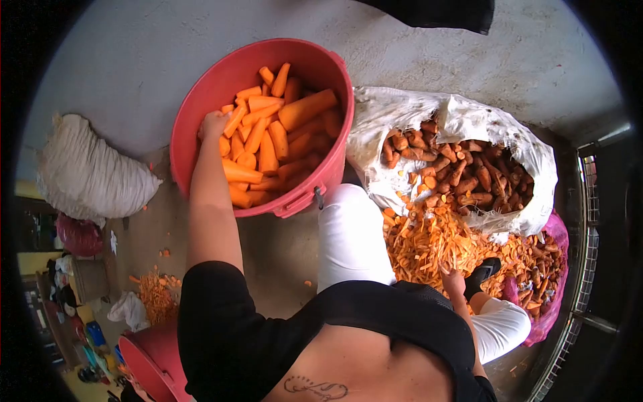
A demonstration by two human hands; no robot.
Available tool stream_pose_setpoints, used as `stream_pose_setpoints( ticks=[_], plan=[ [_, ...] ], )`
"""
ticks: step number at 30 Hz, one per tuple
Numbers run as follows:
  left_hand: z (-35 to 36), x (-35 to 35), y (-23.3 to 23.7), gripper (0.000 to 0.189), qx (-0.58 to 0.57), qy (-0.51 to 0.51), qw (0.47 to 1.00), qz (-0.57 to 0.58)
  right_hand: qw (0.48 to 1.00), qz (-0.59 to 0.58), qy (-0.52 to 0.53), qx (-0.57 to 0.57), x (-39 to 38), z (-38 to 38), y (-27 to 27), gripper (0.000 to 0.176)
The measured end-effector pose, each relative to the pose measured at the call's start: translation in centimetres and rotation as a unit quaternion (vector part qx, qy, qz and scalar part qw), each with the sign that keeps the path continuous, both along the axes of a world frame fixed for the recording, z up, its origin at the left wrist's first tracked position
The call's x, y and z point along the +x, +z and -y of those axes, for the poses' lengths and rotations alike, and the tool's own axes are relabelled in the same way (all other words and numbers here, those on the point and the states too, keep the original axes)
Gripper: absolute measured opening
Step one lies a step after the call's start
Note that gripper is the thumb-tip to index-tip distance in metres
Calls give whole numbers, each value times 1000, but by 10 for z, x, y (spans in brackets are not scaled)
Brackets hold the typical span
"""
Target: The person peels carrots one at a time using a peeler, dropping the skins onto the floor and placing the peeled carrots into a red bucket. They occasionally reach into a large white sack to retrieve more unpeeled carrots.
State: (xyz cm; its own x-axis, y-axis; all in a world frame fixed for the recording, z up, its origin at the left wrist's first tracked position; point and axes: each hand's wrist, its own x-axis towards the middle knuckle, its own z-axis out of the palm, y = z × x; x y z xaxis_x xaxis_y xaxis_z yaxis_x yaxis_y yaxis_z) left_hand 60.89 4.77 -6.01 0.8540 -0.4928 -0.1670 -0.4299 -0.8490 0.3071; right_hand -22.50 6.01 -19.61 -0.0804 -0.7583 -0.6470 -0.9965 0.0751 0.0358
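My left hand (214,125) reaches into a large red tub (201,87), at the left side of a heap of peeled carrots (268,147). Its fingers are mostly hidden from above. Low at the right, my right hand (453,281) is closed over a pile of orange peelings (429,244); what it holds, if anything, is too small to make out. Beyond that pile, a torn white sack (529,147) lies open with unpeeled carrots (482,174) inside.
A pink mesh sack (557,248) with more carrots stands at the right, by a metal grille (588,234). A full white sack (94,167) leans at the left wall. Behind are scattered peelings (159,295) and another red tub (151,355).
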Motion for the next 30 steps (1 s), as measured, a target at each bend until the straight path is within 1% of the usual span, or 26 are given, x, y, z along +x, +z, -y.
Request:
stream_pose_setpoints(
  ticks=[1,2,3,4,6,7,8,9,10,13,15,16,19,20,21,22,23,24,25,26,27,28,30],
  plan=[
    [-4,-4,-2,37,-5,13,1000,10,1000,0,10,1,1,5,0,51],
    [-6,-8,-1,34,-11,25,999,22,999,9,-30,-14,3,7,-1,46],
    [-7,-10,0,31,-19,35,999,33,999,11,-30,-17,7,10,1,45],
    [-10,-12,-2,33,-65,9,996,65,999,13,-33,-20,12,11,8,45],
    [-11,-11,3,30,-46,14,999,9,999,15,-22,-37,23,8,21,43],
    [-11,-11,5,29,-38,15,999,-19,999,15,-12,-44,17,7,13,44],
    [-10,-13,7,29,-64,16,997,-47,999,16,-1,-52,11,5,4,44],
    [-10,-21,12,32,-92,17,993,-75,998,17,10,-60,12,4,5,45],
    [-10,-29,16,37,-118,17,988,-102,998,21,-1,-61,13,4,6,46],
    [-8,-46,37,57,-108,-1,974,-199,997,31,-23,-64,10,-3,7,47],
    [-12,-37,30,71,-101,-20,968,-229,997,34,-19,-72,5,-4,3,48],
    [-16,-29,26,79,-98,-30,964,-244,997,27,-51,-59,3,-4,3,49],
    [-18,0,19,92,21,-129,963,-236,996,20,-24,-85,-4,-8,-3,51],
    [-15,22,7,94,52,-176,963,-195,998,8,-50,-44,-4,-5,0,51],
    [-10,7,21,94,78,-146,979,-119,994,83,-9,-70,-10,-7,-5,51],
    [-7,-12,43,94,101,-120,987,-42,992,79,-19,-97,-10,-9,-8,42],
    [-3,-20,57,89,0,-131,991,-2,976,163,18,-142,-45,-10,-74,46],
    [4,-28,68,85,-105,-140,984,32,992,71,-66,-82,-21,-6,-31,50],
    [14,-51,84,76,-237,-137,962,-20,990,86,-82,-78,-8,-5,-7,56],
    [20,-80,105,68,-362,-125,921,-77,989,79,-105,-67,-1,-2,1,59],
    [26,-131,134,52,-395,-128,908,-61,988,78,-111,-72,-5,0,-10,62],
    [35,-162,146,43,-457,-170,867,-105,988,57,-109,-93,-1,2,-8,65],
    [43,-250,181,37,-474,-288,821,-139,987,85,-87,-108,7,8,5,71]
  ],
)
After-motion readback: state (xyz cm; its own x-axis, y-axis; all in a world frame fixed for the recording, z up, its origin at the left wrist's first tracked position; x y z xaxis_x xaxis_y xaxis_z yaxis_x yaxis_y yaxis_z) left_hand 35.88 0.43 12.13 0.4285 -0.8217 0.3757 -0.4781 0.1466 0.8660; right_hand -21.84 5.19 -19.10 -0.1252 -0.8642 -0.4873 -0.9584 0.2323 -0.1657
